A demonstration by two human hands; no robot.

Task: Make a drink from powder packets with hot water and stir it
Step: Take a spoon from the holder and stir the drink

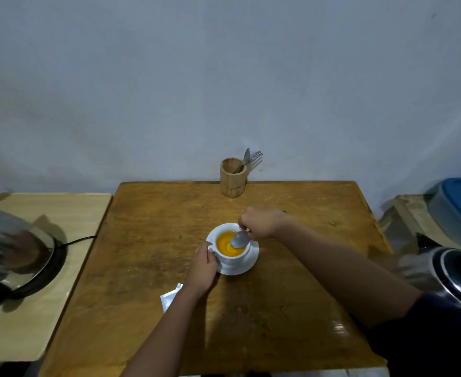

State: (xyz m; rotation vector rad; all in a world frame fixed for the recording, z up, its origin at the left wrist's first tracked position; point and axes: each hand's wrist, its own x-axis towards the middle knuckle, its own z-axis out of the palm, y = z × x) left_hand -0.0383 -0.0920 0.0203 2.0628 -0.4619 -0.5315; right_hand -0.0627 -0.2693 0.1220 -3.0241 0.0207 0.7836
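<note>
Now your right hand [262,223] is closed around the spoon [239,239], its bowl dipped in the orange drink [228,244]; keep the strokes small and low so nothing slops over the rim. Your left hand [203,265] curls against the white cup [232,257] at its handle side, steadying it on the saucer [248,263] mid-table [305,268].

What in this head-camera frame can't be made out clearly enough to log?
- Spoon handle: hidden inside the right hand.
- Cup handle: covered by the left hand.
- White packet: partly under the left forearm, any print too small to read.
- Kettle at the left edge: blurred and cut off.
- Dark vessel at the right edge: blurred, cut off.
- Cutlery in the wooden holder: count too small to tell.
</note>
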